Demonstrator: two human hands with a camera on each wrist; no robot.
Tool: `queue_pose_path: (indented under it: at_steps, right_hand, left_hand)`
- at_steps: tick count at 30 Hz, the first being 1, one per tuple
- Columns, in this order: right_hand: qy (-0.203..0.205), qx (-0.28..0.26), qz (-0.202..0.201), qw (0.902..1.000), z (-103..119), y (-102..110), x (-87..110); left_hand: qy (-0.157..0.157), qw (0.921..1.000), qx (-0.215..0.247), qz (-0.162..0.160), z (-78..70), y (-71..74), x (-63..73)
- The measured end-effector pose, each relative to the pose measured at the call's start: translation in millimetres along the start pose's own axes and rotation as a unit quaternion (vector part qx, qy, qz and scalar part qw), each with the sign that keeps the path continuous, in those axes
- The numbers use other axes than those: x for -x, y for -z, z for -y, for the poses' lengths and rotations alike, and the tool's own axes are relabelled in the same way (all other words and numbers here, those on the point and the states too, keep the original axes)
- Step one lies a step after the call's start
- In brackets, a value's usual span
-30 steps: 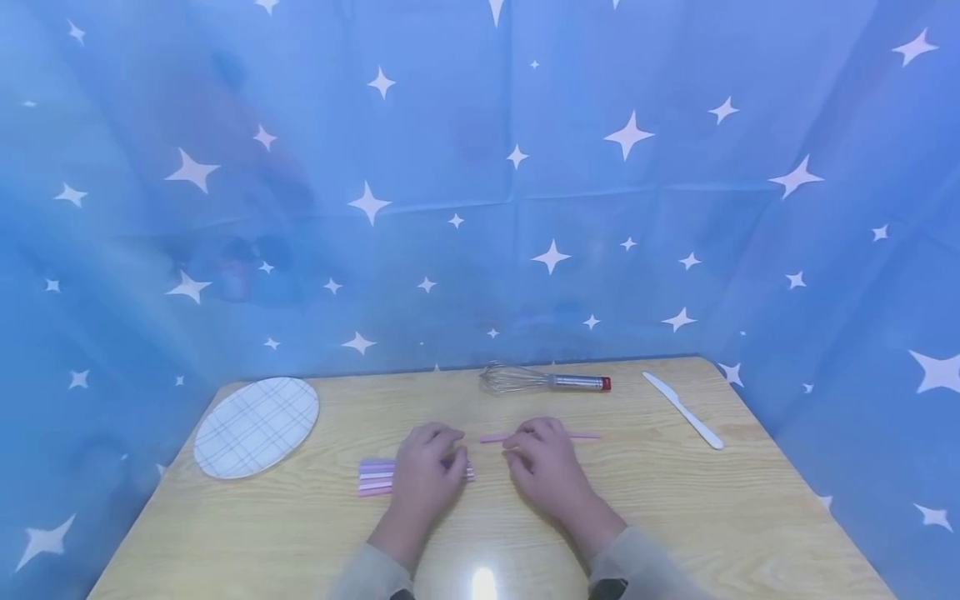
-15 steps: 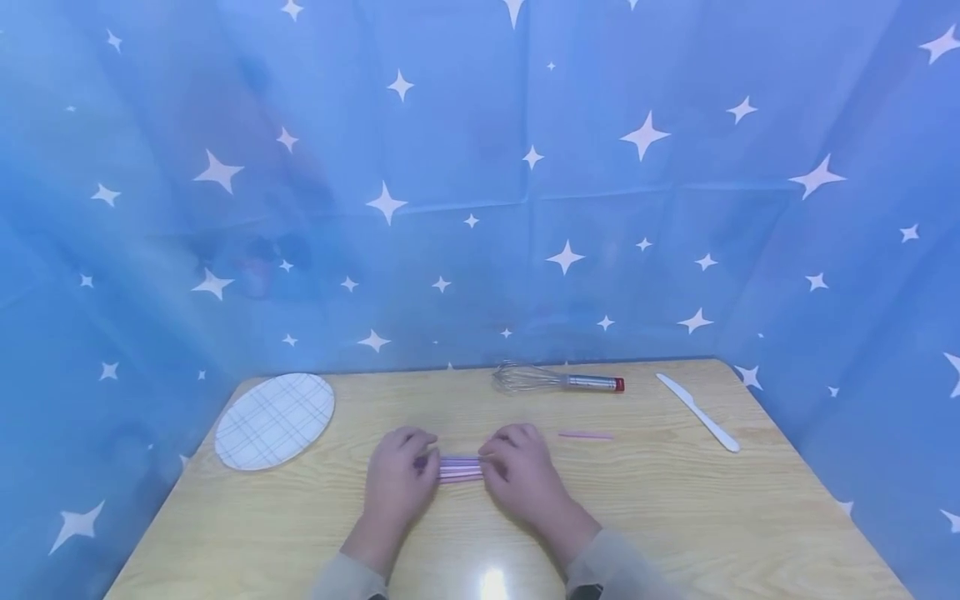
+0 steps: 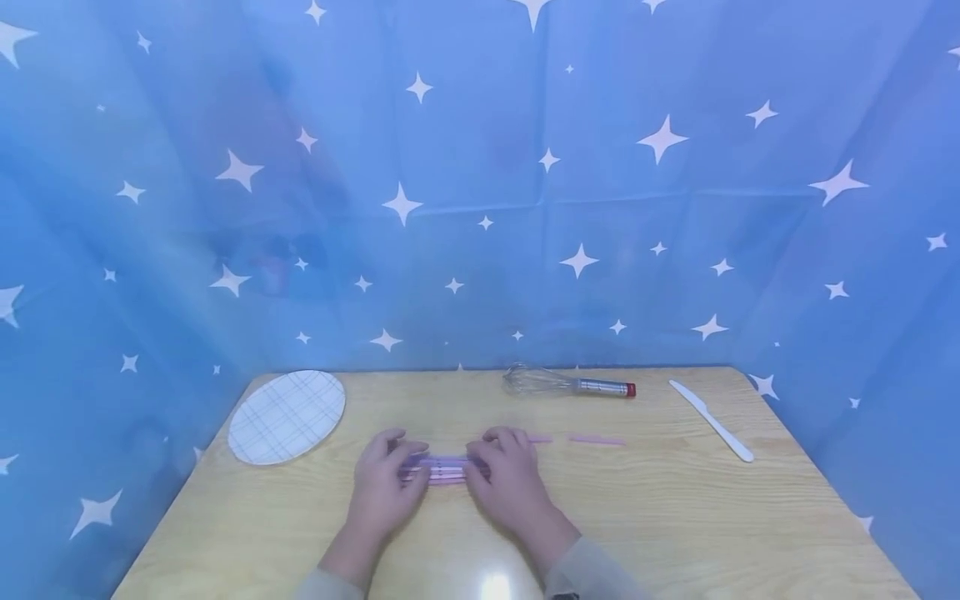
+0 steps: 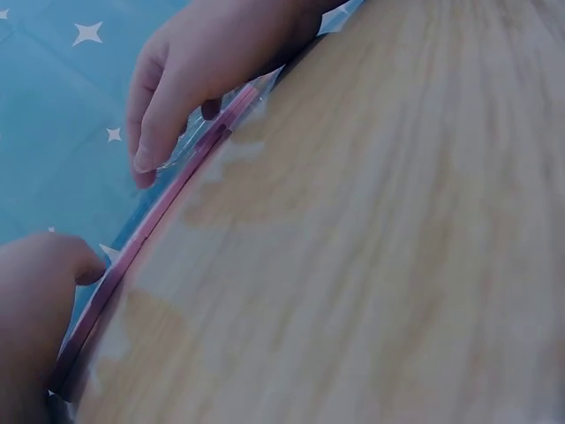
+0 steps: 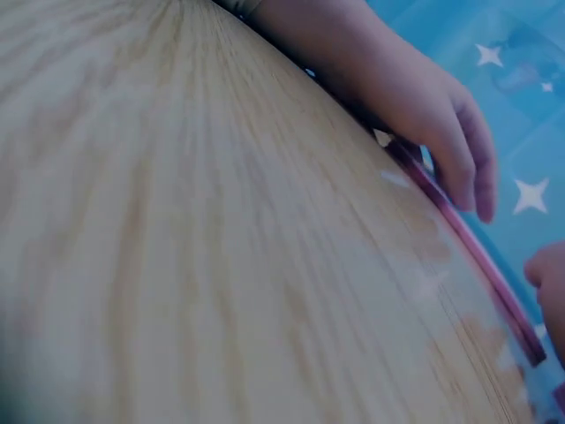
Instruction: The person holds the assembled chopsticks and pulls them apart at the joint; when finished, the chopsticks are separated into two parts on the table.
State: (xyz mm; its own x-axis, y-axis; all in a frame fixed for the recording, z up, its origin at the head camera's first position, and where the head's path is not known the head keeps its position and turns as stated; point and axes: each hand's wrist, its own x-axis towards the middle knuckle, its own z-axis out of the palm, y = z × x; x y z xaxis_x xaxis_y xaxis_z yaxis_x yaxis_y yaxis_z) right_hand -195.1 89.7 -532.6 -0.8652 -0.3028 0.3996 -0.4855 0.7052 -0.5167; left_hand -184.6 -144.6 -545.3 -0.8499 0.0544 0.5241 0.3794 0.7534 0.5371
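1. Pink, purple and white sticks (image 3: pixel 447 471) lie side by side on the table (image 3: pixel 675 517), between the two hands.
2. We see the left hand (image 3: pixel 382 483) grasp their left end, thumb on the near side, curled fingers on the far side.
3. The right hand (image 3: pixel 510 487) grasps their right end likewise; we judge that this keeps the sticks level and together.
4. Two pink pieces (image 3: pixel 596 440) lie beyond the sticks to the right, one partly hidden by the right hand.
5. Farther beyond the sticks lie the whisk (image 3: pixel 581 385), the plate (image 3: pixel 287 417) to the left and the knife (image 3: pixel 708 419) to the right, perhaps to leave the hands room.
6. We can read no brand or label; any print on the whisk's handle is too small.
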Motion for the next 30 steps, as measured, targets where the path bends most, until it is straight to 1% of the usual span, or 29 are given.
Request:
queue_pose_path:
  at_steps: [4,7,9,13,20,30]
  right_hand:
    - [0.001,0.018,0.006,0.9998,4.1,-4.5,0.8]
    - [0.003,0.025,0.012,0.9996,4.6,-6.3,3.3]
    - [0.003,0.029,0.012,0.9995,4.2,-6.1,3.6]
    - [0.005,0.036,0.005,0.9993,2.8,-4.9,2.5]
    - [-0.006,0.044,0.017,0.9989,4.4,-1.8,2.8]
    - [-0.027,0.031,0.049,0.9980,8.6,-0.9,1.4]
  left_hand:
    - [0.027,0.9976,-0.032,0.055,-1.5,2.3,1.2]
    - [0.029,0.9946,-0.051,0.086,-2.7,4.3,2.9]
    - [0.024,0.9935,-0.055,0.097,-2.8,4.4,2.6]
    - [0.015,0.9929,-0.053,0.105,-2.3,2.1,0.2]
    - [0.027,0.9913,-0.052,0.118,-2.5,-1.5,-0.8]
    - [0.025,0.9929,-0.048,0.106,-4.1,0.8,-1.7]
